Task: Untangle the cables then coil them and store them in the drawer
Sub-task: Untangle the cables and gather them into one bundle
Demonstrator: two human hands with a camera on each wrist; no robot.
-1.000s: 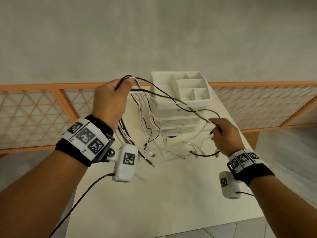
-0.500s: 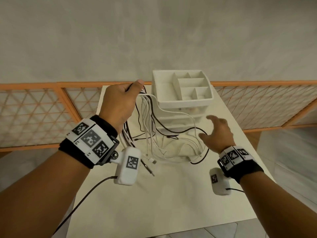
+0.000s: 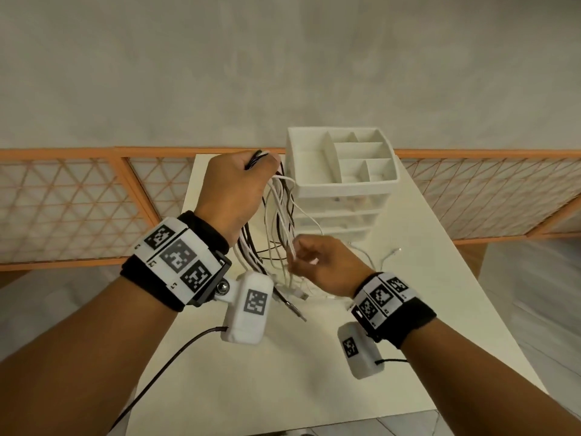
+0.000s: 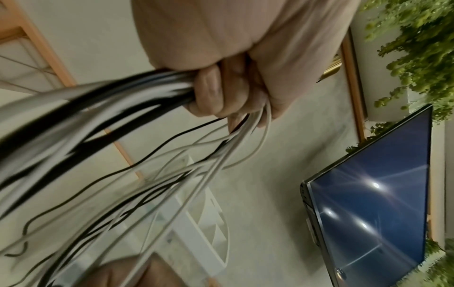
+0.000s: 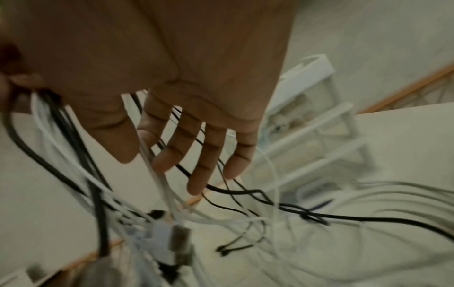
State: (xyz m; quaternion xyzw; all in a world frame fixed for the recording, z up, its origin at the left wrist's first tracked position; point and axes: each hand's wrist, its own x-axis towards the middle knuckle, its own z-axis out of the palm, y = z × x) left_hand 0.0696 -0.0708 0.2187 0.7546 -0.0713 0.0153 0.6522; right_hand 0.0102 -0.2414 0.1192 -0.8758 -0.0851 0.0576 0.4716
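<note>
My left hand (image 3: pixel 239 184) is raised above the cream table (image 3: pixel 408 325) and grips a bundle of white and black cables (image 3: pixel 279 215) in its fist (image 4: pixel 213 91). The strands hang down to the tabletop, tangled together. My right hand (image 3: pixel 317 262) is lower, among the hanging strands, and pinches one white cable (image 5: pixel 159 178) between thumb and index finger (image 5: pixel 147 136); its other fingers stay straight. Just behind the cables stands the white drawer unit (image 3: pixel 333 212), its drawers closed and an open compartment tray (image 3: pixel 342 184) on top.
Loose white cable ends (image 3: pixel 390 254) lie on the table right of the drawer unit. An orange lattice railing (image 3: pixel 78 209) runs behind the table. The table's front edge (image 3: pixel 314 426) is near me. A dark screen (image 4: pixel 368 213) and green plants (image 4: pixel 417 48) show in the left wrist view.
My right hand let go of the black cable it was pulling out to the right, moved left into the hanging strands, and now pinches a white cable. The left hand kept its grip on the bundle.
</note>
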